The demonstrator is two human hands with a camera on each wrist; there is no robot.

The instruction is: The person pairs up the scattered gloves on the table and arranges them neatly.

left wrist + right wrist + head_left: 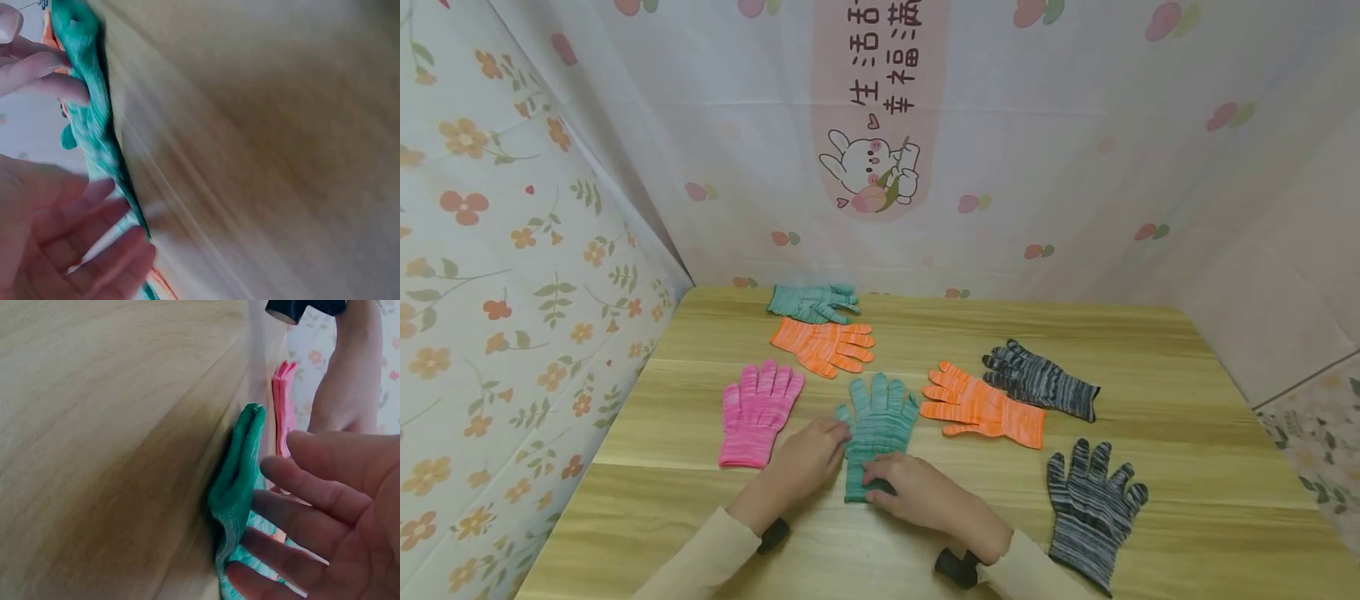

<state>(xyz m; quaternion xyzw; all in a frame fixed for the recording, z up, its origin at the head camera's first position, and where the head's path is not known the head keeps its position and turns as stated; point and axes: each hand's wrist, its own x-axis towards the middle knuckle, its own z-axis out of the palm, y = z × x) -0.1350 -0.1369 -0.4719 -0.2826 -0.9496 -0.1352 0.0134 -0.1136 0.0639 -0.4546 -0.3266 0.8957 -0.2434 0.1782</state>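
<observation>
A green knit glove [880, 421] lies flat on the table in front of me, its fingers pointing away. My left hand [808, 454] is at its left side, fingertips right by the glove's thumb. Over the cuff is my right hand [921, 492], fingers loosely bent. In the right wrist view, the fingers of the right hand [325, 519] are spread beside the green cuff [240, 469], whose opening shows. The left wrist view shows the left hand [75, 231] with relaxed fingers along the glove's edge [100, 125].
A pink glove [760, 412] lies to the left. Behind are an orange glove [827, 343] and another green glove [812, 302]. Rightward, a second orange glove [985, 406] touches a dark grey glove [1045, 382]; another grey glove [1092, 508] lies nearer. Patterned curtains [1045, 167] surround the wooden table [662, 517].
</observation>
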